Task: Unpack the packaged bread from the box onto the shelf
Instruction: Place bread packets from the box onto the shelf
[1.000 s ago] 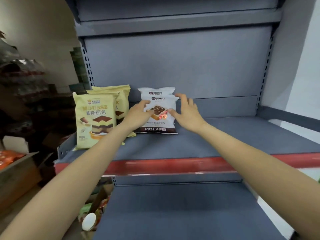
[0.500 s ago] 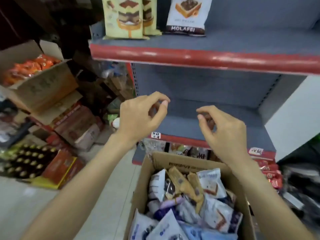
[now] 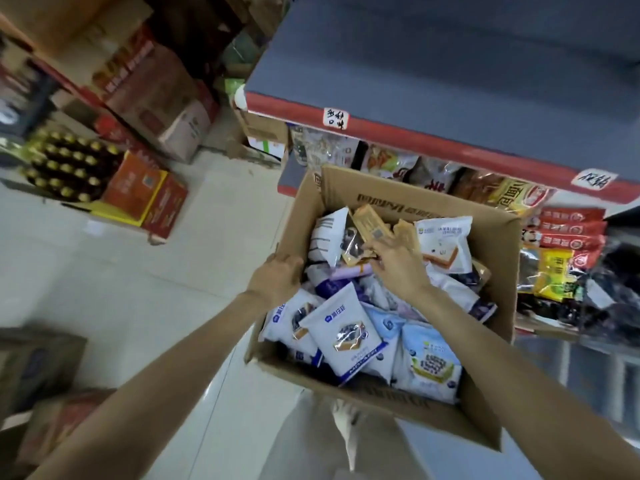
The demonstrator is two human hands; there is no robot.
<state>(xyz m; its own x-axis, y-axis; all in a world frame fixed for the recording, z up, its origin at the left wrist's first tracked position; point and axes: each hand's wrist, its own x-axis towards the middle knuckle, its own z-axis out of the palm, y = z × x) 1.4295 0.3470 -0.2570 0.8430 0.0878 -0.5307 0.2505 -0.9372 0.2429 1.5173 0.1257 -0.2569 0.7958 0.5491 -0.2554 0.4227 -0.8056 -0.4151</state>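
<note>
An open cardboard box point(image 3: 415, 206) stands on the floor in front of the shelving, full of several packaged breads. Most are white and blue packets point(image 3: 346, 336); tan packets point(image 3: 369, 220) stand at the far side, next to a white packet with a toast picture point(image 3: 445, 245). My left hand point(image 3: 277, 277) grips the box's left wall at the rim. My right hand point(image 3: 398, 263) reaches into the box, and its fingers close on a tan packet. The grey shelf with a red front edge point(image 3: 450, 81) lies above the box.
Snack packs point(image 3: 485, 192) fill the lower shelf behind the box. On the floor to the left stand a crate of dark bottles point(image 3: 65, 164), an orange carton point(image 3: 145, 194) and stacked red and brown cartons point(image 3: 149, 88). More cartons point(image 3: 34, 372) sit at the lower left.
My view dropped from the shelf with the placed packets down to the box. Both hands came down: the left took hold of the box's wall, the right went in among the packets.
</note>
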